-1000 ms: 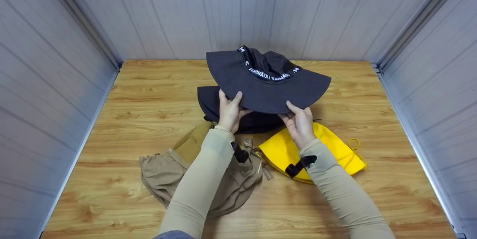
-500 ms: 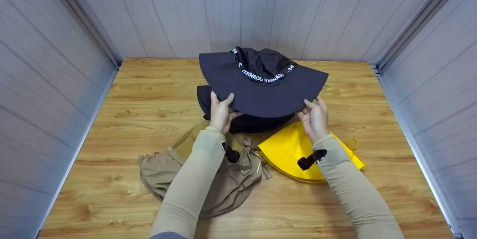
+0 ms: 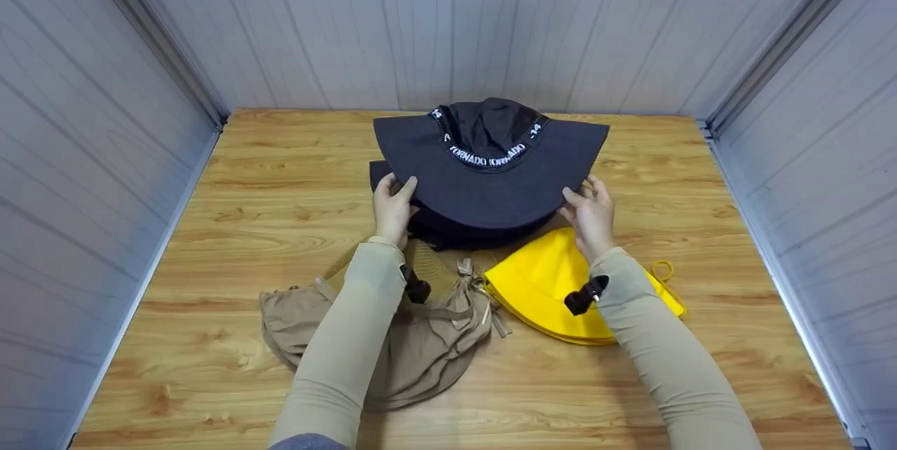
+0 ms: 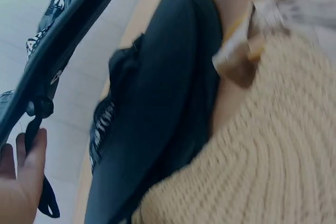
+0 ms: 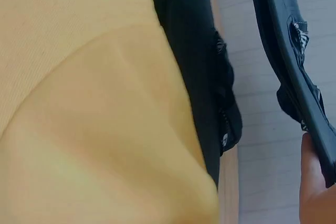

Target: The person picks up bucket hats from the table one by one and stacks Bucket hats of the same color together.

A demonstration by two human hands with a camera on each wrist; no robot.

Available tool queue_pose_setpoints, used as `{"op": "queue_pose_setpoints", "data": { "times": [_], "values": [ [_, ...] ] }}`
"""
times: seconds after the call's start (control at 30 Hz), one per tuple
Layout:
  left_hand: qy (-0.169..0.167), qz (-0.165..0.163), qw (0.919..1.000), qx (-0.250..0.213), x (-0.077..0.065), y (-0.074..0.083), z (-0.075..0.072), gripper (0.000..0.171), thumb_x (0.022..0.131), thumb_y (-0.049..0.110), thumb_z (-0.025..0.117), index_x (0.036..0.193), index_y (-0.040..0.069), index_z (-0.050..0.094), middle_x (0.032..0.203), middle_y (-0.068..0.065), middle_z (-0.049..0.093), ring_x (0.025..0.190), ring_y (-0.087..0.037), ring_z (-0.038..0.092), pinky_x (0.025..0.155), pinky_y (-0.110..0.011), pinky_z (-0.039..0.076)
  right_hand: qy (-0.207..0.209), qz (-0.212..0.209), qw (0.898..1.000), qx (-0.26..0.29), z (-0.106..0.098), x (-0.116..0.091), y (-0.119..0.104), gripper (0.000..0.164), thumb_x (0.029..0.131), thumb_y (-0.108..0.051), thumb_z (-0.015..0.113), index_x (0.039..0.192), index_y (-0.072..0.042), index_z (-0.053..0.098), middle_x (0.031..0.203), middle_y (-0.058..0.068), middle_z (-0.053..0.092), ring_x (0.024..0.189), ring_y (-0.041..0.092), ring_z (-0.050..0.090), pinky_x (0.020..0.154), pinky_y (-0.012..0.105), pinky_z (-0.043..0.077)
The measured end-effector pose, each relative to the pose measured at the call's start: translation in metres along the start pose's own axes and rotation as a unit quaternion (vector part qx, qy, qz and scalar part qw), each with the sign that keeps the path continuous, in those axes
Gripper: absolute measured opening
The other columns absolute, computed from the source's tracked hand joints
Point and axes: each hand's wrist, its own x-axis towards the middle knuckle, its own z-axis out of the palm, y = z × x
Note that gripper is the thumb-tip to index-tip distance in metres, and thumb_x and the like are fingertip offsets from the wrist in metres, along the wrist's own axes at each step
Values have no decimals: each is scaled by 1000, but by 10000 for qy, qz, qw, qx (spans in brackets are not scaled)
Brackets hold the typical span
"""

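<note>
Both hands hold up a black wide-brimmed hat (image 3: 483, 194) by its near brim, the inside band with white lettering facing me. My left hand (image 3: 394, 206) pinches the brim's left side, thumb on top; my right hand (image 3: 590, 217) pinches the right side likewise. In the left wrist view a cord with a toggle (image 4: 42, 107) hangs from this hat by the fingers. Below it, apart in both wrist views, lies another black hat (image 4: 152, 93), mostly covered in the head view. A yellow hat (image 3: 539, 289) lies folded under the right forearm.
A khaki hat (image 3: 427, 355) with a tan knitted part (image 4: 262, 129) lies under the left forearm, partly hidden. All the lying hats rest on a wood-grain table (image 3: 280, 191). Pale panel walls (image 3: 483, 22) stand behind and at both sides.
My hands have slid further apart along the brim, the left one leftward and the right one rightward. The held hat has shifted slightly left and levelled out.
</note>
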Motion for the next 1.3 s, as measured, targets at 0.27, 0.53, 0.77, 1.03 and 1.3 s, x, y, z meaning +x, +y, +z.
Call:
{"op": "queue_pose_setpoints", "data": {
  "times": [0.27, 0.53, 0.77, 1.03, 1.3],
  "values": [
    [576, 5, 9790, 1956, 11, -15, -23, 58, 95, 17, 67, 146, -1, 45, 139, -22, 56, 131, -30, 51, 110, -38, 42, 143, 154, 9927, -1185, -2, 12, 19, 56, 96, 2, 59, 148, -8, 42, 98, -2, 60, 76, 8, 64, 69, 23, 57],
    [489, -72, 9615, 2703, 13, -27, -32, 56, 97, 15, 63, 146, -2, 44, 137, -23, 57, 133, -32, 50, 112, -39, 40, 370, 518, 9851, -1596, -8, 18, 31, 60, 96, -1, 60, 151, -10, 38, 115, 3, 53, 84, 8, 62, 75, 24, 58],
    [439, -305, 9678, 2459, 10, -30, -33, 58, 98, 18, 63, 150, 3, 41, 142, -19, 54, 136, -30, 47, 113, -39, 40, 476, 602, 9793, -1874, -8, 18, 36, 64, 97, -3, 60, 154, -13, 34, 147, 14, 48, 101, 15, 62, 81, 27, 59],
    [585, -323, 9688, 2385, 7, -35, -32, 60, 97, 17, 64, 151, 9, 40, 140, -18, 56, 130, -29, 52, 109, -41, 43, 687, 638, 9775, -1887, -10, 18, 43, 60, 95, 0, 61, 148, -11, 33, 141, 17, 46, 98, 19, 61, 72, 26, 59],
    [771, -286, 9734, 2140, 3, -41, -33, 57, 97, 11, 63, 146, 18, 36, 136, -17, 57, 124, -27, 56, 100, -44, 47, 801, 464, 9816, -1670, -11, 17, 49, 30, 93, 4, 63, 102, -13, 41, 100, 3, 44, 80, 14, 54, 66, 25, 57]
  ]
}}
